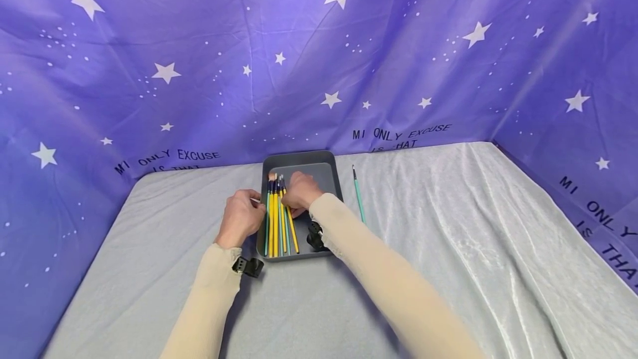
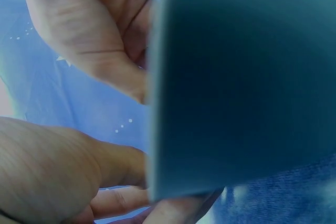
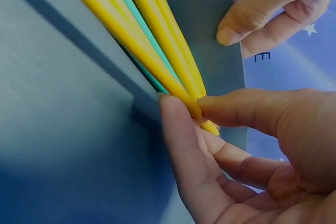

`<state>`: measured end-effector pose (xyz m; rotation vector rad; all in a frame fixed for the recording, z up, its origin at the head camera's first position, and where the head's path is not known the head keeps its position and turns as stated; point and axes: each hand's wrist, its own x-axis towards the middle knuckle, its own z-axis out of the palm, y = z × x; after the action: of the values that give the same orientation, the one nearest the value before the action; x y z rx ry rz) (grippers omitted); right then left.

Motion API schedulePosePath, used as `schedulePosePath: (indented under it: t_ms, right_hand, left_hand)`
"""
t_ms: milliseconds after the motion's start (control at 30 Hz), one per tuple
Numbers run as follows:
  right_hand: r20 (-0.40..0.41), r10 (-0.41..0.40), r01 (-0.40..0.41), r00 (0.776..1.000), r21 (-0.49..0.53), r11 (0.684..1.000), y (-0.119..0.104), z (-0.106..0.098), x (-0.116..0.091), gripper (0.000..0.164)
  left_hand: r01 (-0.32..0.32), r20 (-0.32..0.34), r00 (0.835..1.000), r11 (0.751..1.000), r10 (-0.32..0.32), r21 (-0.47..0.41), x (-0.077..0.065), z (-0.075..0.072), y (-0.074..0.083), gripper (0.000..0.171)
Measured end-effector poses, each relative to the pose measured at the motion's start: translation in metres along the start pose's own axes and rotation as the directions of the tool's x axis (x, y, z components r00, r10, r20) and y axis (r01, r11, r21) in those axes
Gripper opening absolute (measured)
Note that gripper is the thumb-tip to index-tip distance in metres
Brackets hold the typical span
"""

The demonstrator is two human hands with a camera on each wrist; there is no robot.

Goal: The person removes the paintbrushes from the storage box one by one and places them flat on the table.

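- The right hand's fingers are curled, thumb and index meeting around 1 yellow handle [image 3: 178, 94]; the right hand [image 1: 301, 190] is inside the tray, over the brushes.
- The left hand [image 1: 242, 212] pinches the tray's left wall, its thumb on the inner face, with only a narrow gap between thumb and fingers.
- The brushes [image 1: 276, 226], with yellow and teal handles, lie side by side in the tray's left part, bristles toward the far end and handle ends toward the person; the rightmost yellow handle slants slightly away.
- The dark grey tray [image 1: 321, 172] sits on the table near the backdrop, its right part bare.
- 1 teal brush [image 1: 359, 194] lies on the table, just right of the tray, apart from the others.
- 2 cream sleeves [image 1: 384, 276] cover the arms; a black device [image 1: 247, 266] is at each wrist.
- Pale grey cloth covers the table [image 1: 428, 237].
- The purple backdrop [image 1: 279, 26] has white stars and black lettering.
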<state>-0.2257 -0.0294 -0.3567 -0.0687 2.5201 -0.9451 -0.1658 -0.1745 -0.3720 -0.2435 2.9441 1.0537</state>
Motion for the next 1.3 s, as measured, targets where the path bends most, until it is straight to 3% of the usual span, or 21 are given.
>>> schedulePosePath:
  t_ms: [200, 467, 700, 1300]
  right_hand:
    - [-0.01, -0.042, 0.043, 0.999, 0.045, 0.998, 0.003, -0.011, -0.005, 0.027]
    - [-0.018, -0.096, 0.097, 0.995, 0.135, 0.986, 0.013, -0.024, -0.018, 0.013]
    - [-0.035, -0.169, 0.173, 0.985, 0.199, 0.965, 0.021, -0.035, -0.026, 0.014]
    - [-0.064, -0.125, 0.139, 0.99, 0.325, 0.935, 0.042, -0.053, -0.032, 0.008]
  left_hand:
    - [-0.006, -0.008, 1.0, 1.0, 0.006, -0.014, 0.0, -0.001, 0.0, 0.028]
    - [-0.007, -0.006, 1.0, 1.0, 0.007, -0.002, -0.001, 0.0, -0.001, 0.029]
    - [-0.005, -0.003, 1.0, 1.0, 0.005, -0.008, -0.001, 0.0, -0.001, 0.029]
    - [0.007, -0.003, 1.0, 1.0, -0.007, -0.01, -0.001, 0.0, 0.0, 0.03]
